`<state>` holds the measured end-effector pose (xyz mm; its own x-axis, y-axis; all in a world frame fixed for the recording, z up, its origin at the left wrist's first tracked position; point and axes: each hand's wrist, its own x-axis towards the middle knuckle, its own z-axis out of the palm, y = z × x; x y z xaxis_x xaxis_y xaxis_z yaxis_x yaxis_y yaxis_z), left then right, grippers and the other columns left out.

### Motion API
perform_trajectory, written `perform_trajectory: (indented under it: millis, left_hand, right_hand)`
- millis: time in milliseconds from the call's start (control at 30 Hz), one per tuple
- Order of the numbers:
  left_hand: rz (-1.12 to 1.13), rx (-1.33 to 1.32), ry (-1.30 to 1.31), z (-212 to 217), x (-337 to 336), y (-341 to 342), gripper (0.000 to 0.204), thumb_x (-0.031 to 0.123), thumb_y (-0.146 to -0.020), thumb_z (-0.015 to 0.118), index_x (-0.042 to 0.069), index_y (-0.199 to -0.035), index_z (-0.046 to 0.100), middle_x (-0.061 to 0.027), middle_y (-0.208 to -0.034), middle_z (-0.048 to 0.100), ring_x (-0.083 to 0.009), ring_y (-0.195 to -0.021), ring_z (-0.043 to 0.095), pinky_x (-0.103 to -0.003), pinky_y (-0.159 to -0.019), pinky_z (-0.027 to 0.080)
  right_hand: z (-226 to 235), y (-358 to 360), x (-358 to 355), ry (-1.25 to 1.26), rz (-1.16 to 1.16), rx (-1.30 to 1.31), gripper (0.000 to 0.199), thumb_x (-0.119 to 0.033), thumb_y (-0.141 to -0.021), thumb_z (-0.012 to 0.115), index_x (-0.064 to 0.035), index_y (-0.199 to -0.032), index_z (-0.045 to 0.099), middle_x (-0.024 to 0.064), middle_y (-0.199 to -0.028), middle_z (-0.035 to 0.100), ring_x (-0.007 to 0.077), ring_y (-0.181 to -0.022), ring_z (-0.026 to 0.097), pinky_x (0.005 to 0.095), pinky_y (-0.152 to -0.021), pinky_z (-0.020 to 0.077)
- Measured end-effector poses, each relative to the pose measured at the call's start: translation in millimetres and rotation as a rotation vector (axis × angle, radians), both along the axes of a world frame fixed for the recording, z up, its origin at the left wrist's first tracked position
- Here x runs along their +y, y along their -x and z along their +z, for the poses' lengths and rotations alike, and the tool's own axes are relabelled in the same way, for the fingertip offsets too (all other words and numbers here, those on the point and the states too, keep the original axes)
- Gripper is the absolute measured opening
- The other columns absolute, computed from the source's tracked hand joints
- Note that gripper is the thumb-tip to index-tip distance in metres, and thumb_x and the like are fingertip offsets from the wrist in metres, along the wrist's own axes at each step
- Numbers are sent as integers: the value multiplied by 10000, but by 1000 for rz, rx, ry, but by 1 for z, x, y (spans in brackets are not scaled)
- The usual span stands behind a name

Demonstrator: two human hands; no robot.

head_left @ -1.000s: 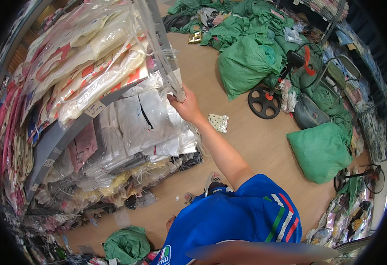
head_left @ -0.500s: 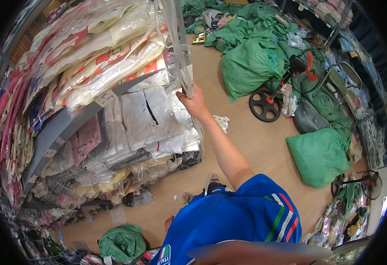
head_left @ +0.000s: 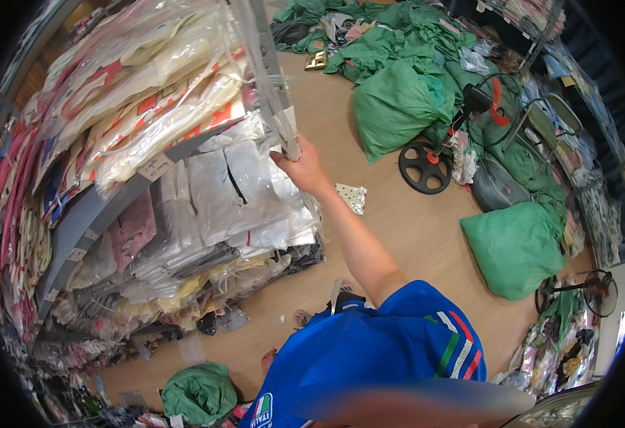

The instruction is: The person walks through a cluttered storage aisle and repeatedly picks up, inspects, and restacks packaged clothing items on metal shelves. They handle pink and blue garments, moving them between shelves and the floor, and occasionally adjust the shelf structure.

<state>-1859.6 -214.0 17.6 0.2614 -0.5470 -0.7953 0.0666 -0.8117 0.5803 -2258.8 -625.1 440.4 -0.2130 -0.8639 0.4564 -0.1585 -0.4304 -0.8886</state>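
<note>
My right hand [head_left: 305,170] reaches forward with the arm outstretched. Its fingers are closed round the lower visible end of a grey upright post [head_left: 266,68] at the corner of a shelf rack. Beside that hand, white garments in clear bags [head_left: 234,185] lie stacked below a grey shelf edge [head_left: 123,196]. Above the edge are cream and orange-printed garments in clear plastic [head_left: 162,93]. My left hand [head_left: 268,359] hangs low by my blue shirt, mostly hidden; its fingers are not clear enough to read.
Full green sacks [head_left: 398,107] lie on the floor ahead, and another green sack [head_left: 508,250] sits at the right. Among them is a black wheel-shaped base [head_left: 425,168]. A dotted packet [head_left: 351,198] lies near my right forearm. A smaller green sack [head_left: 198,391] is at lower left.
The rack, post and right hand sit slightly farther left in the picture, mostly from a small shift of view. My right hand keeps its hold on the post.
</note>
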Motion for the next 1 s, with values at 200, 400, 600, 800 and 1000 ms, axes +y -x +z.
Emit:
perform_trajectory:
  millis: [200,400,600,800,1000]
  left_hand:
    - [-21,8,-11,5,-21,24,498,342,-921,612,-75,-1189,573,-244,-1125,639,-310,-956,638,-397,-812,522]
    - [-50,12,-9,50,-49,80,467,312,-916,625,-63,-1187,559,-234,-1095,642,-322,-933,651,-403,-780,544]
    - [-1,-96,-68,64,-32,114,451,314,-923,616,-54,-1176,557,-230,-1061,645,-316,-887,665,-405,-756,553]
    - [138,-52,-30,40,15,104,450,325,-930,612,-77,-1131,587,-223,-1010,669,-279,-858,670,-382,-743,550]
    - [93,-78,-42,21,30,103,432,348,-924,626,-62,-1061,634,-176,-868,705,-214,-757,658,-333,-661,521]
  right_hand:
    - [2,2,-3,46,75,-39,274,-174,-774,729,-45,-954,568,130,-794,634,220,-745,615,354,-699,475]
    - [4,17,-5,9,185,-57,334,-179,-748,749,-44,-953,523,158,-832,656,294,-777,657,360,-705,490]
    - [5,28,-8,-34,298,-60,363,-113,-718,741,-38,-976,497,160,-866,663,312,-826,663,362,-724,495]
    - [10,37,-11,-53,298,-12,372,-104,-706,732,-34,-982,491,175,-870,661,349,-832,662,372,-721,498]
    - [4,34,-14,-23,322,-22,376,-88,-699,722,-31,-989,490,174,-867,662,370,-830,658,381,-715,498]
